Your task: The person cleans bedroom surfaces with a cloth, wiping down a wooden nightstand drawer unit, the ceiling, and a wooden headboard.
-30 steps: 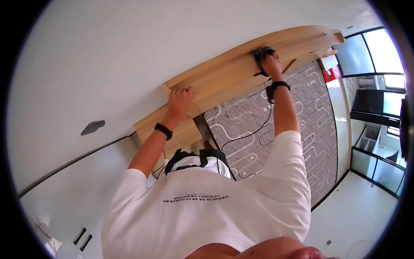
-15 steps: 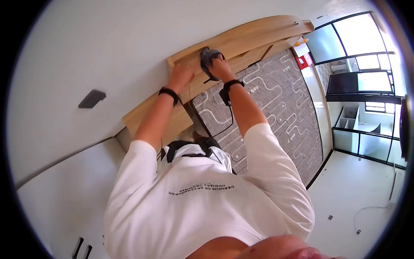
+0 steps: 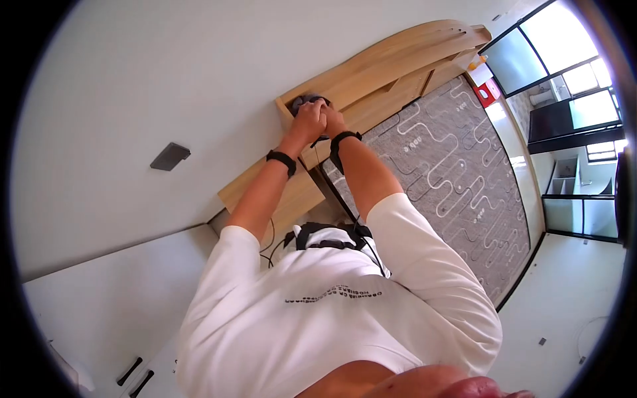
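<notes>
A dark grey, soft-looking bundle, perhaps a cloth [image 3: 300, 103], is at the left end of the wooden headboard [image 3: 371, 73]. My left hand [image 3: 309, 121] lies over it with fingers bent and closed. Right beside it, touching it, my right hand [image 3: 334, 121] is also closed on the bundle. Most of the bundle is hidden behind both hands, so its exact kind cannot be made out. A black band [image 3: 282, 161] circles my left wrist, and another black strap [image 3: 340, 140] is on my right wrist.
A wooden bedside cabinet [image 3: 272, 199] stands below my left forearm. The grey patterned mattress [image 3: 451, 159] spreads to the right of the headboard. A grey wall plate [image 3: 170, 156] is on the white wall at left. A red box [image 3: 488, 93] stands near the far glass partition.
My left hand has come over onto the grey bundle, next to my right hand. Both hands and the bundle are now closer to the headboard's left end. The view has shifted slightly.
</notes>
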Tool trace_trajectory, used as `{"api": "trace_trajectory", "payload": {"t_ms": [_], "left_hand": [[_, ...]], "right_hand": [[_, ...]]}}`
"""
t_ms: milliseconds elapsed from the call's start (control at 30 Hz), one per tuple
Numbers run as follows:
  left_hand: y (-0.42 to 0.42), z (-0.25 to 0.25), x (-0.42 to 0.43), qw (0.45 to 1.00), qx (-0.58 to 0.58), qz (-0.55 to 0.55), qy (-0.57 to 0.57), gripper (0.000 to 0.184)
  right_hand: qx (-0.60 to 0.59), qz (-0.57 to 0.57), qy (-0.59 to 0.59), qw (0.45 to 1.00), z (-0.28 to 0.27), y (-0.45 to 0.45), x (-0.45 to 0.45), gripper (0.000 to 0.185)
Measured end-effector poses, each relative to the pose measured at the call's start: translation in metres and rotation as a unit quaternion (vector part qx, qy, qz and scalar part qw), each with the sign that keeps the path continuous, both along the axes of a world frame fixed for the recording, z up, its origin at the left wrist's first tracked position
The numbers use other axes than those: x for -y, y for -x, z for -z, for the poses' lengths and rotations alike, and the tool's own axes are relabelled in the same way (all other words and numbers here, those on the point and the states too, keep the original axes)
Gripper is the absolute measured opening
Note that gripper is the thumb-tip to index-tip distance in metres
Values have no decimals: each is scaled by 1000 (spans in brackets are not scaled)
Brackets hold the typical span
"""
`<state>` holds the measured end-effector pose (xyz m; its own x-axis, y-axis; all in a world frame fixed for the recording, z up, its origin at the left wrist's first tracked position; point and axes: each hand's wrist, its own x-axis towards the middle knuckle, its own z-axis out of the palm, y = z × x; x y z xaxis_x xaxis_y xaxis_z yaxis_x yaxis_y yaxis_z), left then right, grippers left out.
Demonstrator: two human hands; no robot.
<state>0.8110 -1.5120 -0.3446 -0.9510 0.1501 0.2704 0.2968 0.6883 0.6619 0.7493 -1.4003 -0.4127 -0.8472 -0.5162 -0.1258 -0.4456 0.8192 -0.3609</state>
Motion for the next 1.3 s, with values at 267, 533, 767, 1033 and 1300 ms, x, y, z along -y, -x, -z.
{"api": "trace_trajectory", "payload": {"t_ms": [267, 533, 767, 1033, 1300], "left_hand": [[39, 26, -31, 979, 197, -56, 12, 39], [72, 40, -70, 984, 100, -146, -9, 33], [126, 51, -131, 985, 95, -58, -133, 28], [159, 51, -168, 985, 90, -40, -140, 30], [154, 22, -141, 999, 9, -36, -20, 29]], "right_hand": [[-53, -49, -69, 995, 45, 20, 3, 69], [26, 17, -44, 999, 1, 24, -38, 75], [-102, 60, -86, 989, 41, 86, -99, 56], [-40, 75, -27, 996, -5, 99, -144, 50], [-38, 99, 29, 994, -32, 96, -139, 33]]}}
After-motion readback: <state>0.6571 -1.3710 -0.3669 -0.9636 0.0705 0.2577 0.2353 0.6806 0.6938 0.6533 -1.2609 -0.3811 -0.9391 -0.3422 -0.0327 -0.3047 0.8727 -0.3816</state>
